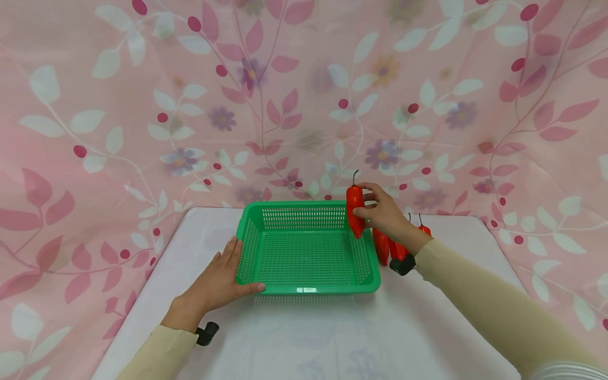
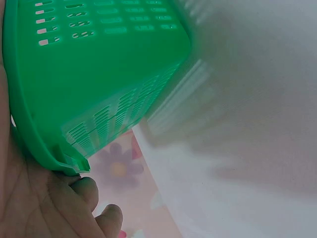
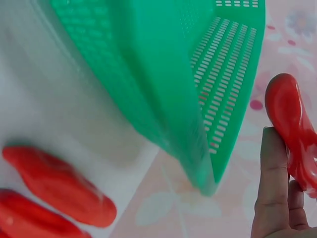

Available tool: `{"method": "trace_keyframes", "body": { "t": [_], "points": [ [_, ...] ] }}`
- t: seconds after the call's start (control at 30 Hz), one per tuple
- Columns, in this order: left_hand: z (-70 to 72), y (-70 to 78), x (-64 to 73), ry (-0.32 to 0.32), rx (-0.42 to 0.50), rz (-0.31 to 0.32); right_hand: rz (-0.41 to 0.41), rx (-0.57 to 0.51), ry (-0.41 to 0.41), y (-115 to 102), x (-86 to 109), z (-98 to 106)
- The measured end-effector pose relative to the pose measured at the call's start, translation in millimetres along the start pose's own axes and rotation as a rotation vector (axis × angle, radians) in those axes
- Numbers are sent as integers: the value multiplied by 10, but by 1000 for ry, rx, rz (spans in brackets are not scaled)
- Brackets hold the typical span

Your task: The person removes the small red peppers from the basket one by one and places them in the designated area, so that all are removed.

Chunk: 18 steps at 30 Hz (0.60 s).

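Note:
My right hand (image 1: 383, 211) pinches a red pepper (image 1: 354, 211) between thumb and fingers, above the right rim of a green plastic basket (image 1: 309, 289). The pepper hangs nearly upright, its thin dark stem pointing up. In the right wrist view, the held pepper (image 3: 291, 124) lies against my fingers, clear of the basket wall. My left hand (image 1: 216, 282) rests on the basket's left rim, fingers laid along the outside and thumb on the front edge. From the left wrist, the basket's rim (image 2: 29, 129) is seen against the palm. No pepper lies inside the basket.
More red peppers (image 1: 381, 247) lie on the white table (image 1: 323, 338) right of the basket, partly hidden by my right hand and wrist. Two show in the right wrist view, the nearer pepper (image 3: 62, 186) beside the basket. A pink floral cloth (image 1: 304, 132) hangs behind the table.

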<state>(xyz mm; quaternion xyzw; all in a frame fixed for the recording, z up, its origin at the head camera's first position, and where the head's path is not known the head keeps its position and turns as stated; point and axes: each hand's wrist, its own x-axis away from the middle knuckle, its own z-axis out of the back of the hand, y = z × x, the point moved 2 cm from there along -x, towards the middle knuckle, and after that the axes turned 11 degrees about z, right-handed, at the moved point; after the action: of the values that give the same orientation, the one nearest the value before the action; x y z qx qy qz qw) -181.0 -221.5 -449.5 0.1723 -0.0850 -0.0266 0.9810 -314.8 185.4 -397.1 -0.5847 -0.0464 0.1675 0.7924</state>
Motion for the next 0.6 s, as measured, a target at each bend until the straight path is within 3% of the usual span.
{"method": "trace_keyframes", "body": {
  "t": [0.6],
  "points": [
    [-41,-23,-23,-16,15,19,-27,195,52,206,296,602]
  ]
}}
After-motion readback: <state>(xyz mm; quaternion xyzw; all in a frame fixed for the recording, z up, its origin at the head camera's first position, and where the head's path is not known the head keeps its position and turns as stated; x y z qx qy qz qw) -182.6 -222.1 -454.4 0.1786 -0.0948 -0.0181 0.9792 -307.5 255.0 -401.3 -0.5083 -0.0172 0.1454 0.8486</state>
